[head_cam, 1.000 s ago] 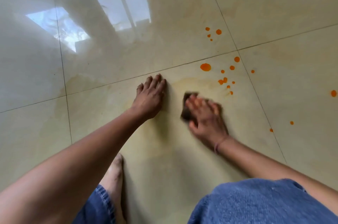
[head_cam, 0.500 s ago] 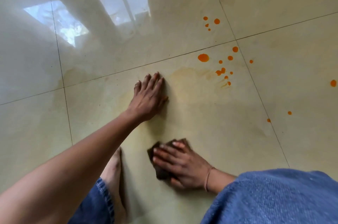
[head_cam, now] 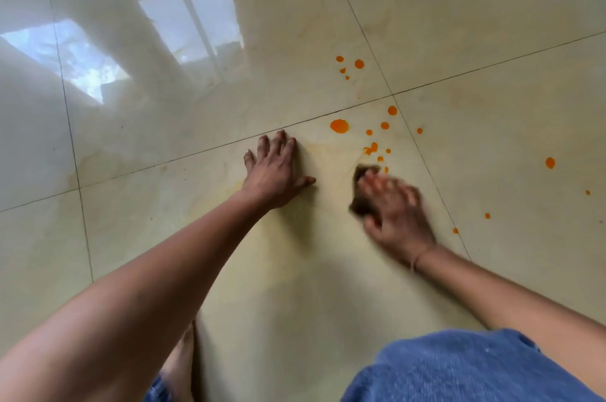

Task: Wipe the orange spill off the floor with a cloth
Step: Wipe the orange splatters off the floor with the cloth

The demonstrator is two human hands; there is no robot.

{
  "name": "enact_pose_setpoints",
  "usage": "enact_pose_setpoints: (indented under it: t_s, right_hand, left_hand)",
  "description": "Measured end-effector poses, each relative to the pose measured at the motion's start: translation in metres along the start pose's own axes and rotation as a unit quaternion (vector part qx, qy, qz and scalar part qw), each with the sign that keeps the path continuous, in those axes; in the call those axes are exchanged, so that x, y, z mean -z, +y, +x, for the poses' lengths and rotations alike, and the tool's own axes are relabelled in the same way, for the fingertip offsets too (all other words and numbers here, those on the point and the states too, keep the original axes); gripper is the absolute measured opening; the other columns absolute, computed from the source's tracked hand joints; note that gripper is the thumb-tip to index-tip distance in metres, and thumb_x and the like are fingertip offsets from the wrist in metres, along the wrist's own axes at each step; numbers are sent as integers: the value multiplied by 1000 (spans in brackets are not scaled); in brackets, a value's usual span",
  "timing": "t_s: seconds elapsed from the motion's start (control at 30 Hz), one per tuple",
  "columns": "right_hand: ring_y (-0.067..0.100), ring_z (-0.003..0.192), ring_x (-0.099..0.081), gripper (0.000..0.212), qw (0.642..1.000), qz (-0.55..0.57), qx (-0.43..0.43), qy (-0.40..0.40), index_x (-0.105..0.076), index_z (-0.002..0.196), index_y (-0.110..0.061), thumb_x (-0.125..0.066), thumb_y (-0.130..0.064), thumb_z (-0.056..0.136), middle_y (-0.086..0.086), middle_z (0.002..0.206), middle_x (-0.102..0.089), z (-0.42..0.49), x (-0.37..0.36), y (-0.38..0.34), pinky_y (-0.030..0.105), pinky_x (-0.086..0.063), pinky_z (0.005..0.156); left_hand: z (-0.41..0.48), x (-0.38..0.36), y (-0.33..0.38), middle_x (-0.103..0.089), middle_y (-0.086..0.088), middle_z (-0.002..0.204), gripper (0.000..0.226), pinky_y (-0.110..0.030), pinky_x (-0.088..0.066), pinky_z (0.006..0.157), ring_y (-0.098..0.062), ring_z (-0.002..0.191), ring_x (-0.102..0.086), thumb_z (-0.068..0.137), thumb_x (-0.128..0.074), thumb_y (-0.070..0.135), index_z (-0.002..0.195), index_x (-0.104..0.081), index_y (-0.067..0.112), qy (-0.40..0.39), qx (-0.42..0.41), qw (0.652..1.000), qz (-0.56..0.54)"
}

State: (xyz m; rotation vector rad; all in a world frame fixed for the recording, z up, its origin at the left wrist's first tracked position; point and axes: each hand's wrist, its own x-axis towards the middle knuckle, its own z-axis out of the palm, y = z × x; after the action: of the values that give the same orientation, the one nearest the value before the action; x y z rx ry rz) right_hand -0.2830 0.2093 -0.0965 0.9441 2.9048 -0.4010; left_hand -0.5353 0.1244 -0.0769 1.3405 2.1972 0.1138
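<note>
Orange drops are scattered over glossy cream floor tiles, most of them just beyond and right of my hands. My right hand is blurred and presses a dark brown cloth flat on the floor; the cloth's far edge lies right below the nearest cluster of drops. My left hand rests flat on the tile with its fingers spread and holds nothing. A pale yellowish smear covers the tile between and below the hands.
More drops lie further off: a small group beyond the grout line, a single drop to the right, and small ones near the right-hand seam. My denim-clad knee and a bare foot are at the bottom.
My right hand has swept the cloth from close to my knee forward and to the right, up to the edge of the orange drops. The left hand has stayed planted.
</note>
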Motion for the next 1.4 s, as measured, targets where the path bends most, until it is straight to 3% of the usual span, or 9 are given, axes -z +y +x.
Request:
enact_pose_setpoints:
  t_s: [0.1,0.27,0.47,0.63,0.8,1.0,1.17,1.33,1.4]
  right_hand:
    - [26,140,-33,70,977,35,-196,74,-44,141,-16,-37,-42,77,9,150,-40,69,8,-7,45,-21,110]
    - [21,140,-31,72,999,14,36,-8,-40,144,-19,-43,-42,76,5,151,-39,13,-10,-53,44,-21,110]
    - [23,143,-25,69,978,44,-189,70,-39,144,-17,-41,-42,80,8,153,-34,115,9,-20,46,-16,113]
    - [21,140,-32,71,999,23,42,4,-42,143,-18,-42,-43,77,5,151,-40,56,-10,-64,46,-24,110]
    - [22,144,-25,71,980,48,-182,59,-38,145,-17,-38,-44,80,6,154,-34,137,16,-22,46,-16,114]
    - [22,141,-29,74,996,-6,84,-20,-39,145,-19,-43,-44,75,6,152,-37,41,-6,-59,45,-24,109]
    - [22,143,-26,70,982,37,-177,55,-39,144,-19,-40,-44,79,6,154,-33,119,13,-17,44,-16,113]
    - [23,140,-33,74,999,7,39,-7,-40,144,-19,-46,-43,75,5,152,-37,32,-13,-63,43,-20,110]
    - [23,136,-39,74,1000,10,23,18,-42,143,-18,-46,-42,73,6,150,-41,11,-3,-20,41,-20,108]
  left_hand:
    - [2,-8,1,3,-4,161,97,-60,-4,114,-33,146,6,82,-53,66,153,-8,17,19,1,1000,21]
    - [-3,8,-9,5,-2,161,101,-56,-9,116,-30,147,4,79,-64,59,153,-6,21,-15,-24,999,37]
    - [4,17,-22,5,-1,161,119,-52,-9,117,-26,147,4,66,-77,57,153,-5,21,-22,-47,998,39]
    - [17,39,-23,18,-1,160,140,-54,-6,117,-28,147,13,55,-86,51,152,8,19,-85,4,996,39]
    - [18,36,-28,24,-1,158,148,-55,-7,117,-29,146,18,49,-91,47,152,12,19,-120,-9,990,68]
    - [15,40,-27,23,0,158,148,-55,-8,117,-29,146,16,49,-91,46,152,12,19,-117,-6,991,63]
    - [19,41,-16,20,-4,159,147,-60,-13,115,-33,146,12,50,-91,46,152,10,14,-122,6,990,75]
    - [25,42,-9,15,-5,160,141,-59,-13,115,-32,147,8,51,-89,49,152,3,16,-85,10,994,75]
    - [34,43,3,20,-4,159,140,-60,-10,115,-33,146,12,53,-89,47,152,6,19,-81,-2,995,56]
